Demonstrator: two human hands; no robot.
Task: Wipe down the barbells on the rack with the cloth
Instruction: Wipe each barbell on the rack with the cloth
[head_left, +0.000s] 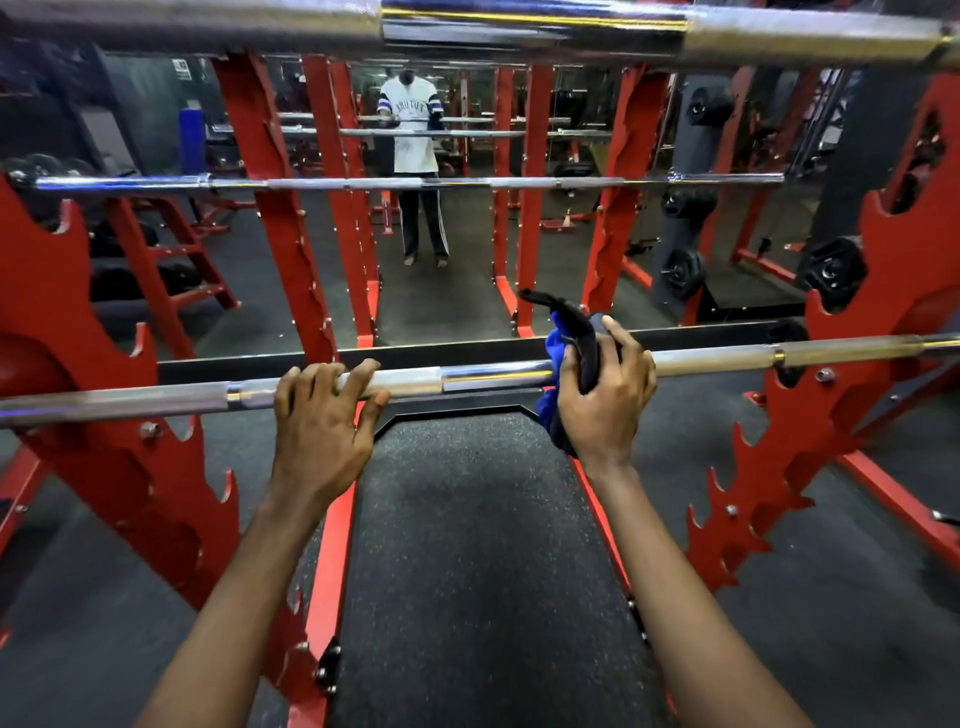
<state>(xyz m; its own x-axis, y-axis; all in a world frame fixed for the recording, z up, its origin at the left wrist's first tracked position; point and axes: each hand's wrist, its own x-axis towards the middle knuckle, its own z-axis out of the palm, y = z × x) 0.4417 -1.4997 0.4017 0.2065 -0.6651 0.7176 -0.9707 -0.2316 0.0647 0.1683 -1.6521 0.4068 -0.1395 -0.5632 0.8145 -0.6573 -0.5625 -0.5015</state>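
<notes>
Barbells sit across a red rack whose flame-cut side plates stand at both edges of the view. Behind the rack a wall mirror shows red uprights and the reflection of a person in a white shirt standing at a bar. Speckled black rubber floor lies below, framed by red base rails.

Of the bars, the top barbell runs along the upper edge of the view, close and blurred. A second barbell crosses farther back; whether it is real or mirrored I cannot tell. The near barbell lies level across the rack's hooks, from the left edge to the right edge, and both hands are on it.

Black weight plates hang on pegs at the right side.

The left grip is a bare hand closed on the near barbell left of centre, fingers curled over the top and thumb beneath. The right grip is closed right of centre around a blue and black cloth, which is folded over the bar, with one black end sticking up and a blue part hanging below.
</notes>
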